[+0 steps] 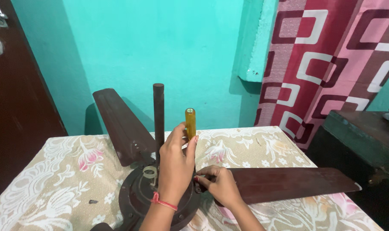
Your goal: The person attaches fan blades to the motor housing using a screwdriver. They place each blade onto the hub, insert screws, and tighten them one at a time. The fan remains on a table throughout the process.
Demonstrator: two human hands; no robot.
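Against a smooth turquoise wall, a floral cloth-covered bench (66,171) carries a dark brown metal ceiling fan (134,196), lower centre. The left hand (175,164) grips a translucent amber plastic screwdriver handle (190,122), hiding its shaft. The right hand (222,184) pinches the flat blade's (288,182) root.

Tabletop (53,171) under a beige floral cloth (263,149), dark brown ceiling fan (136,196) lying directly beneath the grip, small dark screw (93,201) left of it.

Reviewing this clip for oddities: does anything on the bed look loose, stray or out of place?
Yes. A small dark screw lies loose on the floral bedsheet, left of the ceiling fan, away from both hands. The fan itself sits on the bed with its rod upright. The left hand grips a yellow-handled screwdriver; the right hand steadies a blade.
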